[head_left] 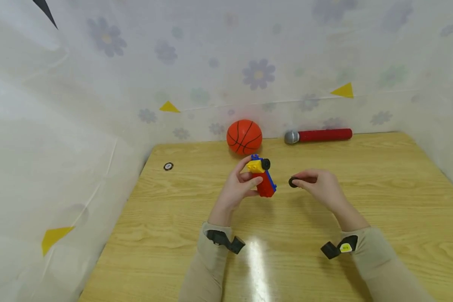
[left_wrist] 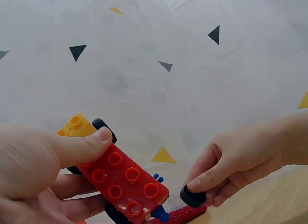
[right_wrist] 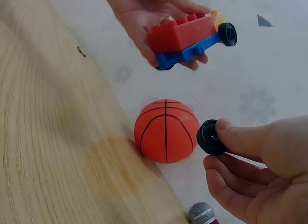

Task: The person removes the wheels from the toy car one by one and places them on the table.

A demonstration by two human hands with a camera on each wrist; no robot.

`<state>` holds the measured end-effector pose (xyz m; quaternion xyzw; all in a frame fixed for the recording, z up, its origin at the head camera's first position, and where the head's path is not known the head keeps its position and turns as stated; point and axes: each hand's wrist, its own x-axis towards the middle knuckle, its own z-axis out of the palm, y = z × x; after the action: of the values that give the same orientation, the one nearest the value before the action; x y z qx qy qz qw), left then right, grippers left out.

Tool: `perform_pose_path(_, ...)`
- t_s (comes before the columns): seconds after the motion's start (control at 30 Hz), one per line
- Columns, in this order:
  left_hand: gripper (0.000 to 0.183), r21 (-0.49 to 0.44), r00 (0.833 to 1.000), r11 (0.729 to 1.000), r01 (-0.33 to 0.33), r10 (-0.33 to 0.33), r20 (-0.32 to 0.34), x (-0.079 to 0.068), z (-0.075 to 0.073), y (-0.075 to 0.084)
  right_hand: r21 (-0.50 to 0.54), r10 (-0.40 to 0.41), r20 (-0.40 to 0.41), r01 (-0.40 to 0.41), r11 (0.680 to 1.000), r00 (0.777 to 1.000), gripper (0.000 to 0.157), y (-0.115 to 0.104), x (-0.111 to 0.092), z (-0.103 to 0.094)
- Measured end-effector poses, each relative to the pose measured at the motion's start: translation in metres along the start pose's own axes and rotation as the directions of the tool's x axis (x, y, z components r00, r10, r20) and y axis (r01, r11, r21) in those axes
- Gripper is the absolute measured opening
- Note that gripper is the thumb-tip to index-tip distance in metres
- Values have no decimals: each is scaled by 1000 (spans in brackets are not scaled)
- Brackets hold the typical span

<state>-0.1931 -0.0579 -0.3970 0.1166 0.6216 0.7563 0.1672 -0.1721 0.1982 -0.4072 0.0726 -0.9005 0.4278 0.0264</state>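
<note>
My left hand (head_left: 235, 186) grips a toy car (left_wrist: 126, 180) built of a red block, a yellow block and a blue base. In the left wrist view the thumb lies across the red block near the yellow end. A black wheel (right_wrist: 228, 34) sits on the car's yellow end in the right wrist view; along the side facing that camera, the other end of the blue base bears no wheel. Off to the right, apart from the car, my right hand (head_left: 322, 186) pinches a loose black wheel (right_wrist: 211, 137) between thumb and fingers. Both hands are above the table.
An orange toy basketball (head_left: 244, 137) stands at the table's back edge, behind the car. To its right lies a red microphone (head_left: 324, 135) with a silver head. A small round black-and-white disc (head_left: 168, 166) lies at the left of the wooden table (head_left: 154, 235). Patterned white sheeting surrounds the table.
</note>
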Motion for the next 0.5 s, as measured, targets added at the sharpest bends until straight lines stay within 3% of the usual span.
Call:
perform_pose_path(0.17,70,23,1000,1000,-1,1,8,2,-2,4,-78,-7,52,11,997,999,22,16,12,6)
perform_pose_path(0.5,69,31,1000,1000,-6,5,12,4,-4,13,-89,40,87,-32,996,995,20,39,30,11)
